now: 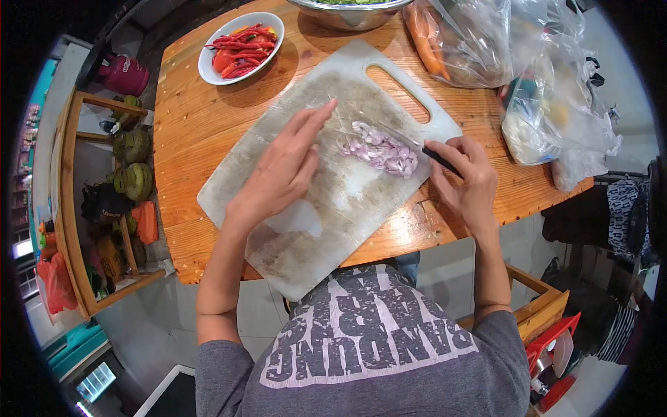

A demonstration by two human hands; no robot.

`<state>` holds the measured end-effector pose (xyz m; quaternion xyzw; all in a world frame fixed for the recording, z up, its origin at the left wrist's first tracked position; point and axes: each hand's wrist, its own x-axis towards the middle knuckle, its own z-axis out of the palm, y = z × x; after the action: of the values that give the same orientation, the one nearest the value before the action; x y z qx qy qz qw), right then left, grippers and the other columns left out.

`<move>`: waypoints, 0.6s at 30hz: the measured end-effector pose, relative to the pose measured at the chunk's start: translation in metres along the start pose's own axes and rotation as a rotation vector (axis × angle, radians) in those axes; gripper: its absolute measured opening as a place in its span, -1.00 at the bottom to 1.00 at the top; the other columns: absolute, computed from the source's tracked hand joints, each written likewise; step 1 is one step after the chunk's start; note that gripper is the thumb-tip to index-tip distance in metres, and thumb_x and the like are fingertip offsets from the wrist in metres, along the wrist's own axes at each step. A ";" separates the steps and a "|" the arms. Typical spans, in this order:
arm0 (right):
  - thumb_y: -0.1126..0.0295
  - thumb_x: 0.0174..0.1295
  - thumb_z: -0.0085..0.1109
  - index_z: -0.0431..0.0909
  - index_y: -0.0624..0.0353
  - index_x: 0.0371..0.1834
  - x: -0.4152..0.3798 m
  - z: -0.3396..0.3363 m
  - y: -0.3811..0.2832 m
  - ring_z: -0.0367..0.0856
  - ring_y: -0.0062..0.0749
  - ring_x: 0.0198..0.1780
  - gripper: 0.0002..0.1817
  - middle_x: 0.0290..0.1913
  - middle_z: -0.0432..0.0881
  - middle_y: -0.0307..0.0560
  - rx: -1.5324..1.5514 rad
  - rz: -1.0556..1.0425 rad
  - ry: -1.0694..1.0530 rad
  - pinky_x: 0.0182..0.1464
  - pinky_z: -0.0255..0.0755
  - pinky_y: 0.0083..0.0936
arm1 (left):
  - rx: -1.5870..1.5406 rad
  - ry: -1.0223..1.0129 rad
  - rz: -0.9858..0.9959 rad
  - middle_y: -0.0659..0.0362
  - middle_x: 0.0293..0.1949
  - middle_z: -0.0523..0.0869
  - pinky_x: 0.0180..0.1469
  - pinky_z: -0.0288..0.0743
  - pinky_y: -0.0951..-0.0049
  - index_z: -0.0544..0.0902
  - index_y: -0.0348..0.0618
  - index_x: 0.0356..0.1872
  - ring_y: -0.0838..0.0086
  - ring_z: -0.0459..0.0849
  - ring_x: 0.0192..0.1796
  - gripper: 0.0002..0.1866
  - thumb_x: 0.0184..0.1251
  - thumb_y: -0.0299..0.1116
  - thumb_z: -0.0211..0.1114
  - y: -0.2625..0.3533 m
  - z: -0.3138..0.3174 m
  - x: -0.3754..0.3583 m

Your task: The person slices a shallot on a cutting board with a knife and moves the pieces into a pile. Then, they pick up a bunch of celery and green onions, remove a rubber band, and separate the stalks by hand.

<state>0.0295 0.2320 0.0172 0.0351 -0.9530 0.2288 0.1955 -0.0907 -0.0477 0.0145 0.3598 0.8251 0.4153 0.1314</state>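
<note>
A worn white cutting board (306,257) lies at a slant on the wooden table. Sliced shallots (383,154) form a small purple-white heap on its right half. My right hand (467,179) grips the black handle of a knife (439,158), whose blade reaches along the far side of the heap. Over the board's middle, left of the shallots, is my left hand (286,161). Its fingers are stretched out and hold nothing.
Beyond the board stand a white bowl of red chilies and tomatoes (243,50) and a metal bowl with greens (351,14). Plastic bags, one with carrots (425,38), another with pale contents (549,115), lie at the right. The table's near edge (379,251) passes under the board.
</note>
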 end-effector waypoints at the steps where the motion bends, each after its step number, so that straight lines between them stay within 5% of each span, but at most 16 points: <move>1: 0.49 0.09 0.41 0.78 0.05 -0.05 0.002 0.001 0.005 0.63 -0.24 -0.22 -0.69 -0.27 0.61 -0.14 -0.013 -0.006 -0.005 -0.23 0.53 -0.33 | 0.022 0.011 -0.016 -0.04 0.30 0.52 0.45 0.32 0.20 0.25 -0.12 0.60 0.16 0.53 0.30 -0.25 0.32 -0.68 -0.01 0.000 -0.002 -0.002; 12: 0.55 0.09 0.39 0.78 0.09 -0.02 0.020 -0.012 0.007 0.67 -0.23 -0.25 -0.66 -0.23 0.66 -0.09 0.125 -0.138 0.002 -0.25 0.55 -0.37 | 0.082 0.103 -0.047 -0.06 0.29 0.53 0.44 0.32 0.22 0.31 -0.16 0.56 0.15 0.54 0.31 -0.29 0.33 -0.65 0.05 -0.002 -0.023 -0.020; 18: 0.56 0.16 0.39 0.74 0.20 0.02 -0.004 -0.017 -0.022 0.69 -0.21 -0.22 -0.68 -0.22 0.66 -0.05 0.274 0.073 -0.199 -0.23 0.56 -0.36 | 0.165 0.325 -0.082 -0.05 0.34 0.53 0.36 0.37 0.21 0.31 -0.21 0.56 0.17 0.54 0.33 -0.28 0.32 -0.59 0.16 0.020 -0.029 -0.058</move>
<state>0.0423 0.2200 0.0388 0.0494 -0.9282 0.3589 0.0850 -0.0552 -0.0976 0.0435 0.2635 0.8808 0.3931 -0.0166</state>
